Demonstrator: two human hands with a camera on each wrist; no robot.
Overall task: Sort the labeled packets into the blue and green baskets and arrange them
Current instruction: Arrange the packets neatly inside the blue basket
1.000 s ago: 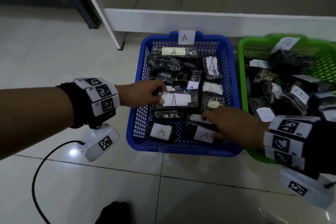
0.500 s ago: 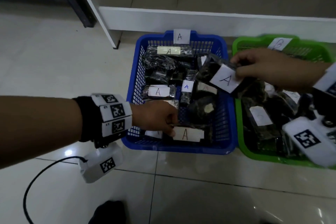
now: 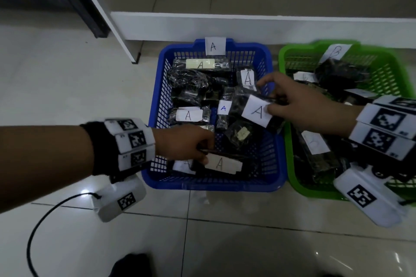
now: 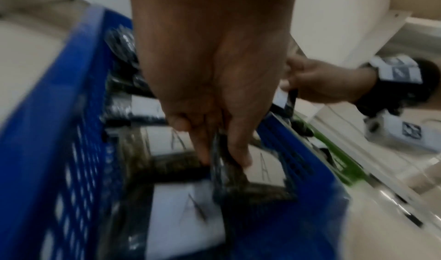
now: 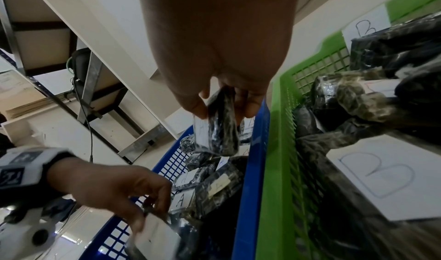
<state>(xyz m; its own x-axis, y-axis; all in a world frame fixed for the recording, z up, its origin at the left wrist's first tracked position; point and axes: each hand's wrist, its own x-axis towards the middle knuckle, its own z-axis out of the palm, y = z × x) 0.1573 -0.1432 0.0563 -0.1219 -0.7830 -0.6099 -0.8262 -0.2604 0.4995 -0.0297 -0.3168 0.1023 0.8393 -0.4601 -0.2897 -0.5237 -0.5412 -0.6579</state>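
The left hand (image 3: 184,145) has its grip closed on a dark packet (image 3: 221,164) at the near edge of the blue basket (image 3: 273,177); in the left wrist view the thumb and fingertips (image 4: 240,158) pinch its end; the packet lies low in the basket, its long axis running left to right, its white "A" label facing up. The right hand (image 3: 299,105) has its grip closed on a second A packet (image 3: 256,112), thumb on the label, fingers behind; this packet is held above the right side of the blue basket, tilted, its label turned up toward the head camera. Other A packets lie in the blue basket; B packets fill the green basket (image 3: 292,177) just beside it on the tiled floor (image 3: 67,74).
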